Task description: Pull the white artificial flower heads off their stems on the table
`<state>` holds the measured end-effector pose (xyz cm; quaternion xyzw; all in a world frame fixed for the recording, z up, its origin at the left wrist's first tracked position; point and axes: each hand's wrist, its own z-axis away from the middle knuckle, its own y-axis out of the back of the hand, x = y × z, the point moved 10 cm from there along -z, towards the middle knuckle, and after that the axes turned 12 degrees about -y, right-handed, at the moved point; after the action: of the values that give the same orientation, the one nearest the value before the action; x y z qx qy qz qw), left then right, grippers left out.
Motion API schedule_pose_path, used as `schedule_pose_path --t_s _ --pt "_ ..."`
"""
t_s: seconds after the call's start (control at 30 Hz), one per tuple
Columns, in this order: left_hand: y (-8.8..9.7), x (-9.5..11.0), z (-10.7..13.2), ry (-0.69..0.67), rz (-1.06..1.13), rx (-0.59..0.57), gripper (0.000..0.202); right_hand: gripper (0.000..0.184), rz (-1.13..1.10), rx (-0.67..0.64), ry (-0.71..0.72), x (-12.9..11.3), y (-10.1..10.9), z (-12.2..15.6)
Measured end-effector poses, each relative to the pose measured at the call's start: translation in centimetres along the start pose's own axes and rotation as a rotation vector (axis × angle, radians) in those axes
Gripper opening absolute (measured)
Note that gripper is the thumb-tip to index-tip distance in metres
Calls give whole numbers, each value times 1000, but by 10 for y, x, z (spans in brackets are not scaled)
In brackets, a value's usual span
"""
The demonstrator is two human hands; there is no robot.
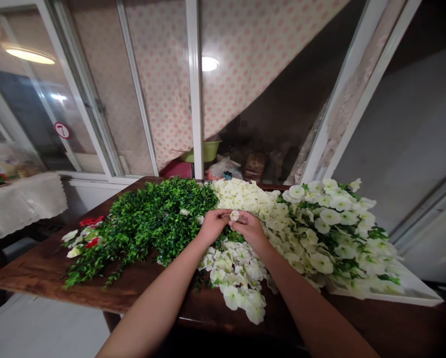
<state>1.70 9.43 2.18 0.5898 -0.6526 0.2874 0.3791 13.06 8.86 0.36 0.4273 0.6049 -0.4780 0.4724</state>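
White blossom head, small and loose, sits pinched between the fingertips of both hands, just above the middle of the wooden table. On it the left hand and the right hand meet, fingers closed on its edges. The step in hand looks like working a single bloom; it seems to call for a light, steady pinch, since the petals look soft. Beneath lie white flower sprays, behind them a heap of loose cream blossoms. Green foliage spreads left, and leafy white-flowered stems spread right.
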Motion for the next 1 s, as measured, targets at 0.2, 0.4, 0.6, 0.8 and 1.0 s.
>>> schedule_pose_path --t_s 0.2,0.4,0.6,0.8,1.0 --pt "6 18 -1 -169 -336 -5 14 33 -11 31 -23 -2 4 1" --pt "0 19 1 -150 -305 -62 17 35 -40 30 -86 -3 4 6" --pt "-3 24 5 -158 -354 -64 16 38 -98 12 -129 -4 2 9" --pt "-16 38 10 -217 -510 -192 14 28 -99 41 -237 3 4 14" --pt "-15 38 9 -206 -507 -196 21 25 -233 70 -272 13 9 9"
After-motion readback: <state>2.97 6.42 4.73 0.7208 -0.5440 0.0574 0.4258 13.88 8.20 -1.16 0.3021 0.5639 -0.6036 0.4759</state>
